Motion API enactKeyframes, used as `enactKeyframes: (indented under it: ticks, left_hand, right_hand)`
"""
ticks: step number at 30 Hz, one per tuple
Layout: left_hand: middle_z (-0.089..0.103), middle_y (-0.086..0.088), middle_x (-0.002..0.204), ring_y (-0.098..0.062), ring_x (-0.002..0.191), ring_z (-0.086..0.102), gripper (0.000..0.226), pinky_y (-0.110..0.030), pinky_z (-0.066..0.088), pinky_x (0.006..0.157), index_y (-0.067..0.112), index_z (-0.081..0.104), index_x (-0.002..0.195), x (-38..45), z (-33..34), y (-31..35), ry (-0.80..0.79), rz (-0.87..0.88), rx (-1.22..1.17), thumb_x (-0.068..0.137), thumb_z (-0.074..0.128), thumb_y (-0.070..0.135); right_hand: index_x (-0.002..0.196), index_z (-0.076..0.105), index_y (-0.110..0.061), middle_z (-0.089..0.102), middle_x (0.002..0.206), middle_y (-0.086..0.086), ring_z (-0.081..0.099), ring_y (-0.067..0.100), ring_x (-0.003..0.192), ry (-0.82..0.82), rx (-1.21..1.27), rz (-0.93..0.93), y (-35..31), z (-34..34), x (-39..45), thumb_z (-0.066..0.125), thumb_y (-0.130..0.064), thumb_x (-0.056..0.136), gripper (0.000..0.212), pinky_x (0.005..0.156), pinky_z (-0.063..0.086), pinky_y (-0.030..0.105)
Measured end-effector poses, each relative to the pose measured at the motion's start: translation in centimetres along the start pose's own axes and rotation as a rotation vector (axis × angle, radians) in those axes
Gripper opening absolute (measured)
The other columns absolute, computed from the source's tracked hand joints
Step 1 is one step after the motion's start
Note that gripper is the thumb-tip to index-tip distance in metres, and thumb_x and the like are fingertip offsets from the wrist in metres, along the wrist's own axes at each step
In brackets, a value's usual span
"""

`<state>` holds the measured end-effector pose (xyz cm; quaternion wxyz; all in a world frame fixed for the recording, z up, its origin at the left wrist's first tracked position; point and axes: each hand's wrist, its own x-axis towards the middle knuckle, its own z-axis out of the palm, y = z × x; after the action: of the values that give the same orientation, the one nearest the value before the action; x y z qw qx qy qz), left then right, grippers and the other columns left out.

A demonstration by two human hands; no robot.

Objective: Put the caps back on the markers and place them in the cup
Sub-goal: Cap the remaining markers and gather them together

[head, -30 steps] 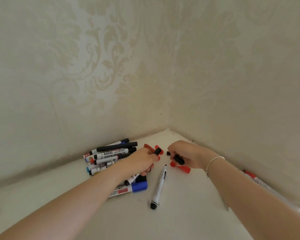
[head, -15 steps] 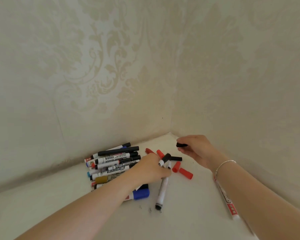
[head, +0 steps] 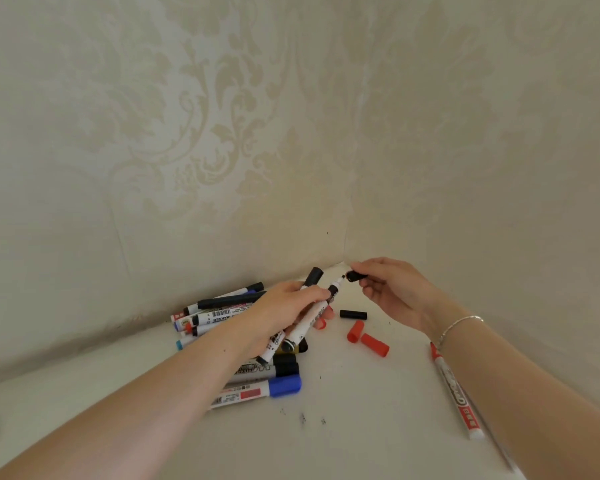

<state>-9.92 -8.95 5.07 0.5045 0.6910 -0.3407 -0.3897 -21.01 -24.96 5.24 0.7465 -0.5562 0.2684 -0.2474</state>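
Observation:
My left hand [head: 284, 306] grips two markers above the pile: a white uncapped marker [head: 312, 318] with its black tip pointing up right, and a black-capped marker [head: 311, 277] behind it. My right hand [head: 388, 289] pinches a black cap [head: 354, 276] just right of the uncapped tip, a small gap between them. A pile of markers [head: 222, 315] lies under my left forearm, with a blue-capped marker [head: 278, 388] at its near edge. Loose caps lie on the table: a black cap [head: 353, 314] and two red caps [head: 355, 331] [head: 374, 344]. No cup is in view.
The white table [head: 343, 427] runs into a corner between two patterned walls [head: 222, 133]. A red-labelled white marker [head: 456, 393] lies beside my right forearm near the right wall. Small dark ink specks [head: 302, 417] dot the table in front.
My left hand picked the white uncapped marker off the table and raised it. My right hand lifted the black cap and brought it to the marker's tip.

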Motion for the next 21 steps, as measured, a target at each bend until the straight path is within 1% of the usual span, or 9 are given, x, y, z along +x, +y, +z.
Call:
enactKeyframes:
  ticks: [2, 3, 6, 10, 12, 16, 21]
  left_hand:
    - [0.069, 0.008, 0.061, -0.001, 0.049, 0.058, 0.024, -0.015, 0.042, 0.045, 0.009, 0.067, 0.099, -0.2, -0.2, 0.1, 0.015, 0.003, -0.019, 0.094, 0.058, 0.031]
    - [0.068, 0.007, 0.060, -0.001, 0.048, 0.057, 0.023, -0.014, 0.042, 0.045, 0.010, 0.067, 0.097, -0.2, -0.2, 0.1, 0.019, 0.007, -0.034, 0.094, 0.059, 0.031]
    - [0.071, 0.005, 0.067, -0.003, 0.050, 0.058, 0.021, -0.015, 0.044, 0.045, 0.012, 0.066, 0.096, -0.2, -0.4, 0.1, 0.025, 0.026, -0.052, 0.093, 0.060, 0.031]
    - [0.074, -0.002, 0.083, -0.006, 0.053, 0.058, 0.022, -0.018, 0.044, 0.048, 0.012, 0.067, 0.100, 0.0, -0.6, 0.0, 0.015, 0.039, -0.049, 0.092, 0.061, 0.032]
    - [0.074, -0.003, 0.083, -0.007, 0.052, 0.058, 0.021, -0.018, 0.046, 0.047, 0.011, 0.066, 0.099, 0.1, -0.7, -0.1, 0.006, 0.037, -0.066, 0.092, 0.061, 0.030]
    - [0.073, -0.004, 0.081, -0.008, 0.050, 0.056, 0.019, -0.018, 0.046, 0.046, 0.008, 0.066, 0.098, 0.0, -0.8, -0.2, -0.002, 0.047, -0.088, 0.093, 0.061, 0.026]
    - [0.073, -0.004, 0.080, -0.008, 0.051, 0.056, 0.020, -0.020, 0.047, 0.049, 0.009, 0.066, 0.098, 0.1, -0.9, -0.4, -0.002, 0.051, -0.090, 0.093, 0.061, 0.027]
  right_hand:
    - [0.086, 0.060, -0.002, 0.063, 0.073, 0.007, 0.051, 0.011, 0.059, 0.028, 0.025, -0.017, 0.0, 0.2, 0.0, 0.070, -0.002, 0.082, 0.010, 0.058, 0.045, 0.020]
    - [0.085, 0.060, -0.002, 0.063, 0.072, 0.007, 0.051, 0.011, 0.058, 0.042, 0.034, -0.023, 0.0, 0.3, 0.1, 0.070, -0.002, 0.082, 0.010, 0.057, 0.045, 0.020]
    - [0.088, 0.062, -0.001, 0.063, 0.073, 0.007, 0.052, 0.011, 0.058, 0.061, 0.029, -0.033, 0.2, 0.6, 0.2, 0.071, -0.003, 0.081, 0.011, 0.056, 0.046, 0.020]
    - [0.093, 0.062, 0.000, 0.064, 0.075, 0.008, 0.052, 0.011, 0.059, 0.047, -0.002, -0.023, 0.3, 0.9, 0.3, 0.070, -0.004, 0.082, 0.014, 0.058, 0.047, 0.020]
    - [0.093, 0.063, 0.000, 0.065, 0.079, 0.010, 0.052, 0.012, 0.060, 0.042, 0.007, -0.011, 0.4, 0.9, 0.4, 0.070, -0.005, 0.083, 0.013, 0.060, 0.047, 0.021]
    - [0.091, 0.063, -0.001, 0.065, 0.083, 0.012, 0.052, 0.012, 0.060, 0.035, 0.053, -0.016, 0.4, 1.1, 0.4, 0.068, -0.004, 0.084, 0.009, 0.056, 0.048, 0.019]
    - [0.088, 0.063, -0.004, 0.068, 0.084, 0.011, 0.054, 0.013, 0.062, 0.040, -0.021, -0.023, 0.3, 1.3, 0.2, 0.070, -0.007, 0.083, 0.009, 0.060, 0.047, 0.022]
